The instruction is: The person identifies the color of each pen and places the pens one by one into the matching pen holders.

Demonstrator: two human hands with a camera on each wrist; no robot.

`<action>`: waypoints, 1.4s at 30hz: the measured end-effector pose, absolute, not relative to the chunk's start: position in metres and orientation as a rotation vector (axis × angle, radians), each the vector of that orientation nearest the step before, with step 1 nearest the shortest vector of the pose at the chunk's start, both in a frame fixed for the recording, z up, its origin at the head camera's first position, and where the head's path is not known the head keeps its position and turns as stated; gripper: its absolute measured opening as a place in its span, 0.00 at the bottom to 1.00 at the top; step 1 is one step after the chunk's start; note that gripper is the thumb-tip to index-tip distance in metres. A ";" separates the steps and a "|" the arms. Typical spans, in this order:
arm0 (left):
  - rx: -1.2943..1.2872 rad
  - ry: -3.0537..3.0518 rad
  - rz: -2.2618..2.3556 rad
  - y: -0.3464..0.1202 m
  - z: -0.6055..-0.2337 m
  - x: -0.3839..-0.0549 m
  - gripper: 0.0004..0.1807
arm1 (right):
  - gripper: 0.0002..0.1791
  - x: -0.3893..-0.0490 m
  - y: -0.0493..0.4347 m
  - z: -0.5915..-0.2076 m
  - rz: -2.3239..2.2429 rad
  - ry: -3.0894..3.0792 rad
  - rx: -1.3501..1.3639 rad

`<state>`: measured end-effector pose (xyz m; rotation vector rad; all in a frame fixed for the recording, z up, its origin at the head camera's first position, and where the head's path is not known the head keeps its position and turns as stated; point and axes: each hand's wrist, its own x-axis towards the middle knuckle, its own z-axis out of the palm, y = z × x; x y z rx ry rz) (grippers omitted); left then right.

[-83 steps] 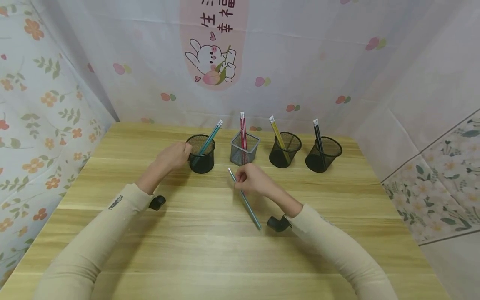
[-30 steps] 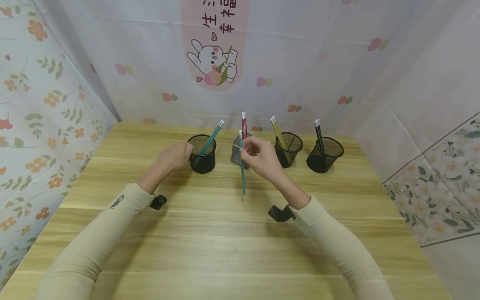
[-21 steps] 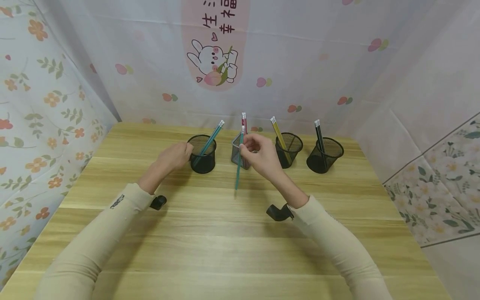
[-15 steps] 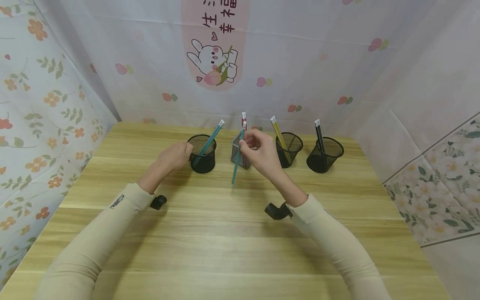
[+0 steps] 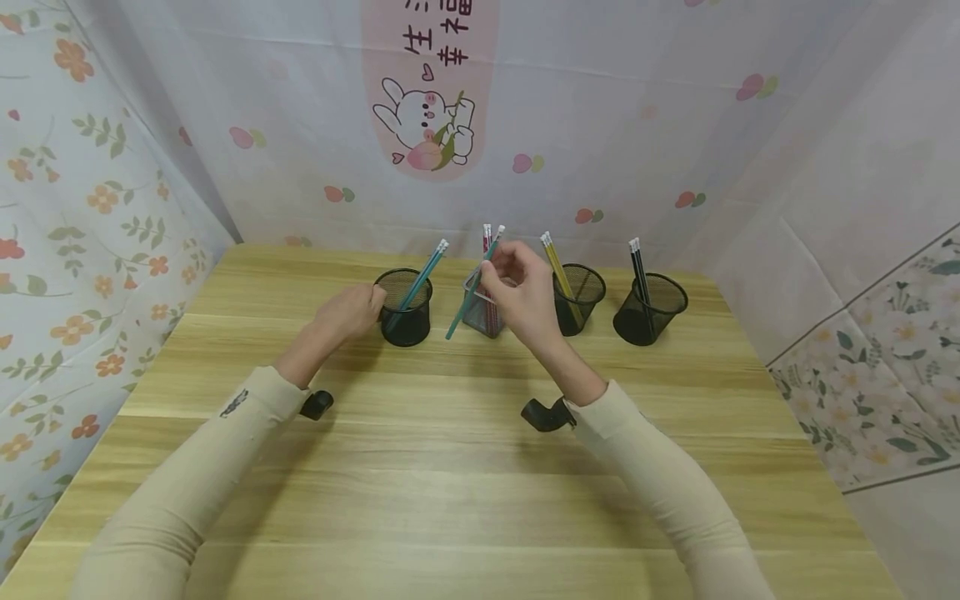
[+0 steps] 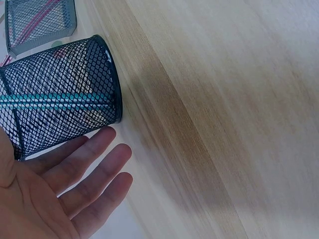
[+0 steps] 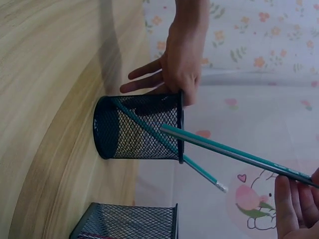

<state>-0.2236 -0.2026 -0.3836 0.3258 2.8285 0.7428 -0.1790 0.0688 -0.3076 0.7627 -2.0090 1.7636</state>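
At the round black mesh pencil cup (image 5: 406,330), my left hand (image 5: 347,315) holds the rim from the left. In the left wrist view several fingers (image 6: 97,172) extend along the outside of the cup's wall. Teal pencils (image 5: 426,273) lean inside that cup, white erasers up. My right hand (image 5: 522,293) pinches another teal pencil (image 5: 462,308) near its upper part, eraser end up. It slants down to the left, in the air in front of the square grey mesh holder (image 5: 483,323). The right wrist view shows its free end apart from the hand, overlapping the cup's rim.
Red pencils (image 5: 487,233) stand in the grey holder. Further right are a black cup (image 5: 588,287) with yellow pencils (image 5: 558,271) and another black cup (image 5: 660,304) with black pencils (image 5: 639,271). A printed curtain (image 5: 600,125) hangs behind the wooden table (image 5: 420,500).
My right hand has lifted the teal pencil from low over the table and moved it up and back. The pencil's lower end has swung left toward the cup. My left hand stays at the rim.
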 end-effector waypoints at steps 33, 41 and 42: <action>0.374 2.826 0.670 -0.202 -0.381 -0.222 0.21 | 0.04 -0.206 0.051 -0.306 1.809 -1.776 0.800; 0.360 2.838 0.680 -0.203 -0.383 -0.224 0.22 | 0.06 -0.210 0.039 -0.309 1.819 -1.814 0.807; 0.342 2.838 0.700 -0.203 -0.384 -0.224 0.22 | 0.06 -0.211 0.037 -0.311 1.832 -1.822 0.810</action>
